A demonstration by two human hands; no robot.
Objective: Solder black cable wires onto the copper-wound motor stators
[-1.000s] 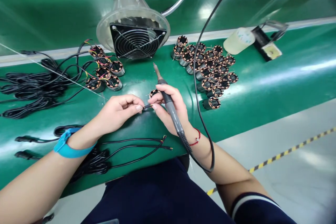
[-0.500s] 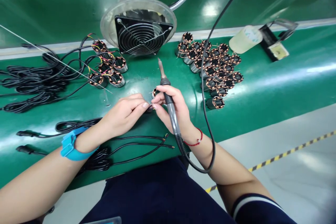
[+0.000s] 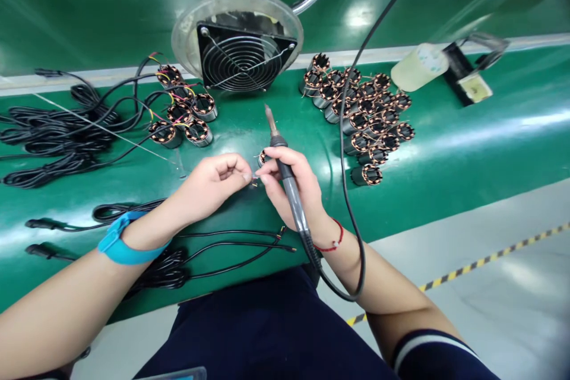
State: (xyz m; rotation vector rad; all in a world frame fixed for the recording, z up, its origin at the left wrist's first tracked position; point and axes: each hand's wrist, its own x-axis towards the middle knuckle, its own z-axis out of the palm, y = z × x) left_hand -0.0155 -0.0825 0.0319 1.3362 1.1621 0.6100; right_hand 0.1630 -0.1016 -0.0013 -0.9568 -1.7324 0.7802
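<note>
A soldering iron (image 3: 293, 196) hangs over a green conveyor belt (image 3: 485, 160) beside grey floor (image 3: 494, 255).

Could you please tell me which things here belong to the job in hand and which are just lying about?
In use: the left hand pinching a thin wire; the right hand holding a soldering iron; the wound stator beside the fingertips.

Lying about: the fume extractor fan; the group of wound stators; the coiled black cables; the roll of tape.
</note>
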